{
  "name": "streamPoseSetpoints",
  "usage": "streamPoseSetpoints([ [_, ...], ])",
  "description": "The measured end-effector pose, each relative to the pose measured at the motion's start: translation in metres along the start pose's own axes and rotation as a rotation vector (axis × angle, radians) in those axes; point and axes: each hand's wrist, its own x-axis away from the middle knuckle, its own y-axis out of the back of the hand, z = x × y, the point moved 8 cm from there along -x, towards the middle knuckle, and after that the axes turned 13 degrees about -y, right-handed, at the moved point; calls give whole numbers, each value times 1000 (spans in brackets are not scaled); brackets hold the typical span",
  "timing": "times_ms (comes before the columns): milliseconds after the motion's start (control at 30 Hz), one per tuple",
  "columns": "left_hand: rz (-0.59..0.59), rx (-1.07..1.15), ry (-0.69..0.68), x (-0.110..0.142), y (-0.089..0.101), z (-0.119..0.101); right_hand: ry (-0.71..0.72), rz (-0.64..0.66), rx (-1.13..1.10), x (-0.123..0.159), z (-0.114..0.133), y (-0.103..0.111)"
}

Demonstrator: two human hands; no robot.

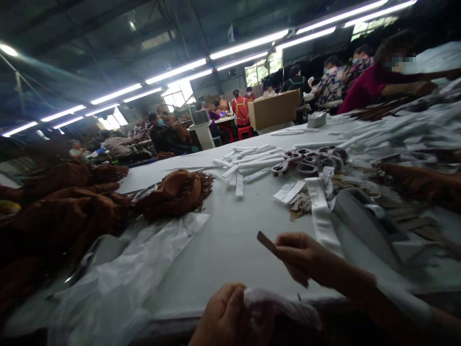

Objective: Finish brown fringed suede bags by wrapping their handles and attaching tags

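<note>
My right hand is above the white table, fingers pinched on a small brown tag that sticks out to the left. At the table's near edge my left hand is closed on a crumpled clear plastic bag. A folded brown fringed scarf lies on the table to the left of both hands.
A heap of brown scarves and loose plastic bags fill the left side. White strips, tape rolls and a grey device lie ahead and right. Other people work at the far side and at distant tables.
</note>
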Motion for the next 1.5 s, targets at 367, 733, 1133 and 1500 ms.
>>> streamPoseSetpoints([
  [367, -200, -198, -120, 17, -17, -13, -289, -4, -377, 76, -99, -86],
  [733, -203, -233, -154, 35, -38, -14, -147, -13, -562, 74, -79, -100],
  [1133, -217, 90, -104, 40, -37, 4, -8, 53, -318, 84, -77, -102],
  [1500, 38, 128, -131, 44, -57, 0, 781, -260, 748, 118, 10, -88],
])
